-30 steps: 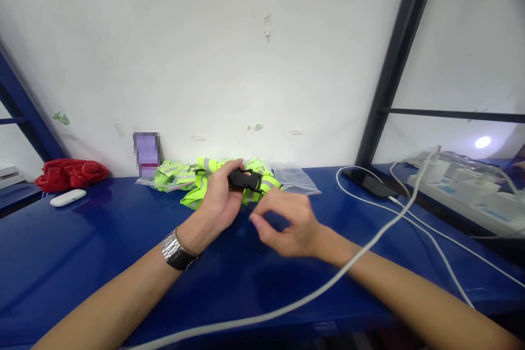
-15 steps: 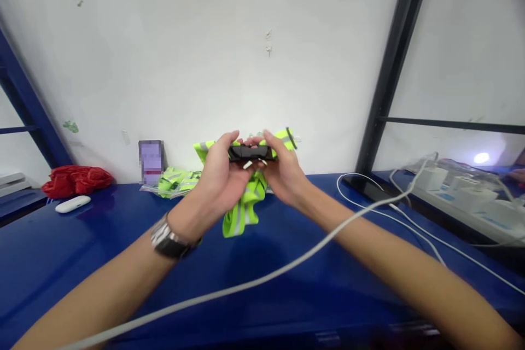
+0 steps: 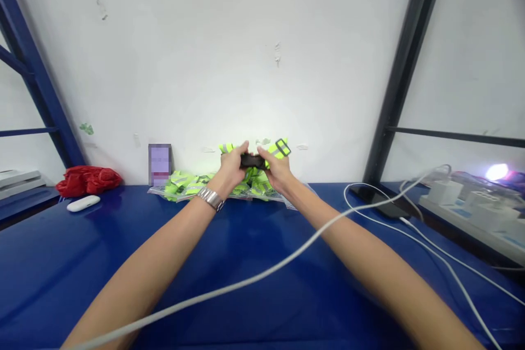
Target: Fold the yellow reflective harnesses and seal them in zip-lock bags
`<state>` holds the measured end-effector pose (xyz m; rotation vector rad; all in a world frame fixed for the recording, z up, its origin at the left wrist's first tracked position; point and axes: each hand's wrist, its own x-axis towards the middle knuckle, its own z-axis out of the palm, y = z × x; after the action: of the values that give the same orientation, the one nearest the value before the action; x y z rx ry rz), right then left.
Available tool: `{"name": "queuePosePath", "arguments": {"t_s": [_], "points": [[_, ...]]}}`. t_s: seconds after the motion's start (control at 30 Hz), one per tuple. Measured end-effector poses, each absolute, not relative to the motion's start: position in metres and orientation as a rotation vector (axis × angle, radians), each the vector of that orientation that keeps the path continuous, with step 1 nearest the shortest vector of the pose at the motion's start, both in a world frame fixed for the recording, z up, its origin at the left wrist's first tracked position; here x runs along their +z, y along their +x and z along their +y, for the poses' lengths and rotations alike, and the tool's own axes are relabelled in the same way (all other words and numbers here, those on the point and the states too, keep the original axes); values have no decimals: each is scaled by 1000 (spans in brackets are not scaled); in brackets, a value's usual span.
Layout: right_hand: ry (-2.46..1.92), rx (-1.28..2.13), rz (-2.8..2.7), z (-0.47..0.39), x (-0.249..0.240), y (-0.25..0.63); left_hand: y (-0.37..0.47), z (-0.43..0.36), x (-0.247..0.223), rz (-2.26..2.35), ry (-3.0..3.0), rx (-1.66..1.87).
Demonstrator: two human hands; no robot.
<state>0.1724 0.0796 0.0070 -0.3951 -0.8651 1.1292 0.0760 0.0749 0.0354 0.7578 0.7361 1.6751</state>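
A black plastic buckle [image 3: 252, 161] on a neon yellow-green reflective strap [image 3: 274, 152] is gripped between my two hands. My left hand [image 3: 232, 168], with a metal-banded watch [image 3: 210, 198] on its wrist, is closed on the buckle's left end. Thumb up, my right hand [image 3: 280, 170] is closed on the right end and the strap beside it. A black slider [image 3: 283, 147] shows at the strap's upper right end. Behind and below the hands lie more reflective straps [image 3: 186, 182] in clear plastic bags; which pieces join the held strap I cannot tell.
A white cable [image 3: 262, 274] hangs across the view, over my right forearm. At the right are a dark phone [image 3: 379, 201] and a power strip [image 3: 471, 224] with chargers. To the left lie a red bundle [image 3: 88, 180] and a small white case [image 3: 83, 203] on the blue table [image 3: 229, 306].
Both hands have moved farther forward with the buckle, turning from open-palmed cradling to thumbs on top. The strap loop that hung below them no longer shows there. The view has shifted slightly.
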Motion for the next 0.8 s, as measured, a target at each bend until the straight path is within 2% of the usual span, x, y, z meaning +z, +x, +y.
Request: {"name": "queuePosePath", "arguments": {"t_s": [0.13,0.4,0.5,0.67,0.8], "points": [[-542,1094,-929,48,-34,188,72,46,-10,925,863,1635],[-750,948,-1033,20,-73,209,59,16,-52,1082,1138,1553],[-889,826,-1209,15,-90,213,42,8,-66,1208,1403,1354],[-1146,850,-1286,5,-102,211,20,2,-82,1579,2361,895],[-1314,749,-1371,2,-100,210,18,1,-92,1600,2497,799]]}}
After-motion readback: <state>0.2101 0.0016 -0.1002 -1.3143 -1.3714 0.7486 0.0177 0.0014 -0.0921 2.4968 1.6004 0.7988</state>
